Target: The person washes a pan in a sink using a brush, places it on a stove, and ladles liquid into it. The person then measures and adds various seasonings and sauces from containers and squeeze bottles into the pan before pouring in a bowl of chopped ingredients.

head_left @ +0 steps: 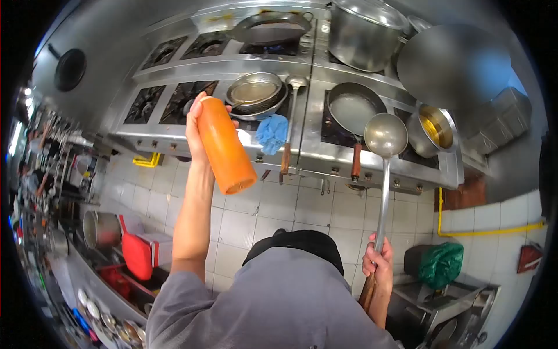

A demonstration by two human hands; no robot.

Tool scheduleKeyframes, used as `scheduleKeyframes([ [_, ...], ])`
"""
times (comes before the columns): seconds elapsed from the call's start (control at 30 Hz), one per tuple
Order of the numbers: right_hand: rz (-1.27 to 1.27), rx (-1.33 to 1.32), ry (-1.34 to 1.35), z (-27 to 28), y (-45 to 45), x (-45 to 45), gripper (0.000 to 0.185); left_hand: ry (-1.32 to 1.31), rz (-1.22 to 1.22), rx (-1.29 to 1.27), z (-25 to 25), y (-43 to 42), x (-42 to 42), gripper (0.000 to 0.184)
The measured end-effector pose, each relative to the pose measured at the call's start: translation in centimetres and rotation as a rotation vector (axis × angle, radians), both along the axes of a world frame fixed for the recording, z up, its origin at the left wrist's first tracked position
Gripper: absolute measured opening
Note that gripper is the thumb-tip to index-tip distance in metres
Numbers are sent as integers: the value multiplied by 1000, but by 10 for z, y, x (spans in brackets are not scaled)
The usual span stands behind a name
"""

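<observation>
My left hand [196, 128] is wrapped round an orange bottle [225, 148], which it holds up at a tilt in front of the stove. My right hand [379, 263] grips the long handle of a metal ladle [386, 136]; the round bowl is at the stove's front edge, beside a frying pan [356, 104]. That pan sits on a burner with its wooden handle pointing toward me. Right of the ladle stands a steel pot [427, 132] with yellow liquid inside. A blue cloth [272, 134] lies near the bottle, below a stacked strainer and pan [254, 90].
A large lidded stockpot [363, 38] and a wide dark pan [272, 28] occupy the back burners. Another long-handled utensil [286, 125] rests across the stove. At upper right, a large blurred disc [456, 67] hides part of the stove. A yellow pipe [488, 234] runs along the right wall.
</observation>
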State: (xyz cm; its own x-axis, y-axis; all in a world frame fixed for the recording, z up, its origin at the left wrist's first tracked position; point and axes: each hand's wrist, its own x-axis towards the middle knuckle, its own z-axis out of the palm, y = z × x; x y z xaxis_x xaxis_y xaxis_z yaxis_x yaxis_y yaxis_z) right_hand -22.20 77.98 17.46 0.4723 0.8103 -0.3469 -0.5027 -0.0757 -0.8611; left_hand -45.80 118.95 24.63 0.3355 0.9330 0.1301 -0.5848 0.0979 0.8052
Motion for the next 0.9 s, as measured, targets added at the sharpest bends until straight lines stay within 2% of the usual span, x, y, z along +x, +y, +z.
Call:
scheduleKeyframes([
  [0.1,-76,-15,-1,7,4,1,29,2,8,-202,-12,36,17,43],
  [0.13,-91,-16,16,9,6,4,30,-78,57,-224,-26,58,21,44],
  [0.23,-106,23,26,3,8,19,31,-15,-24,-88,-41,34,39,44],
  [0.27,-106,19,30,-1,8,25,31,78,97,27,-44,8,54,52],
  [0.37,-141,-18,25,2,19,35,29,67,18,-60,-60,24,69,60],
  [0.43,-164,-33,-2,6,21,49,28,43,79,-147,-61,37,77,60],
  [0.5,-112,-13,-2,7,27,70,28,141,145,-108,-51,24,88,50],
  [0.53,-115,-6,-4,7,31,78,28,183,67,47,-59,9,88,53],
  [0.63,-88,-30,-10,7,33,94,27,243,64,60,-72,4,100,54],
  [0.7,-99,-1,26,9,44,105,26,179,92,3,-69,24,101,53],
  [0.77,-58,14,23,5,44,114,26,205,255,0,-67,38,106,53],
  [0.83,-31,29,25,3,48,121,26,208,197,96,-64,19,108,54],
  [0.9,-18,-32,55,2,48,124,28,265,146,294,-49,-8,120,55],
])
